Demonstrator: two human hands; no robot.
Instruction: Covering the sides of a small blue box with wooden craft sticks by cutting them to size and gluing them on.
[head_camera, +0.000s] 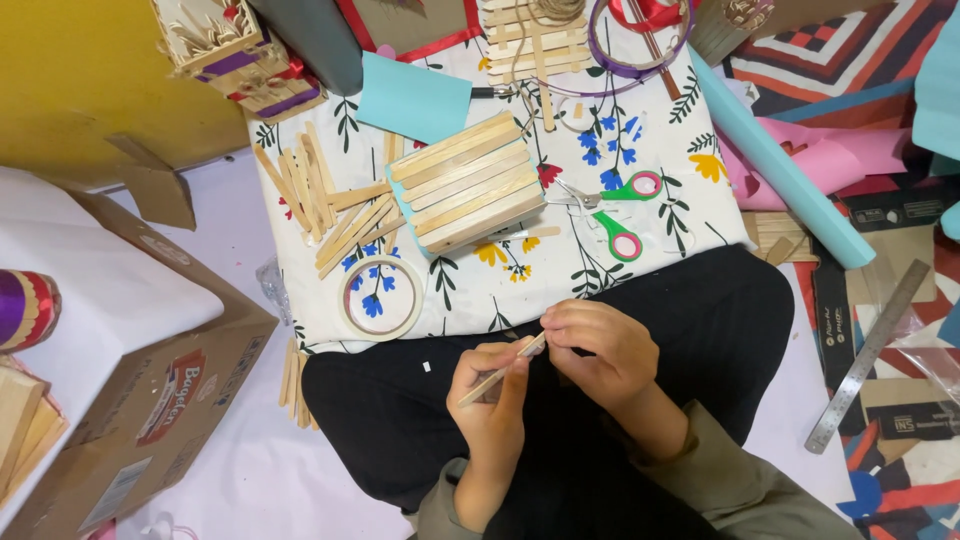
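Even, bright indoor light, soft shadows, no glare; sharp centre, slight wide-angle stretch and softness at the edges.

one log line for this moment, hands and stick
left hand: holds wooden stick | right hand: pinches stick's upper end | scissors: on floral cloth, untouched

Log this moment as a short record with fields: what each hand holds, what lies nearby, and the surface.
left hand: left hand grips the lower end of a thin wooden craft stick, tilted
right hand: right hand pinches the stick's upper end
in front: panel of glued sticks on a floral cloth
beside panel: loose sticks, tape roll, green-handled scissors
right side: metal ruler, light blue paper roll
left side: cardboard box
posture: seated, hands over lap in dark trousers
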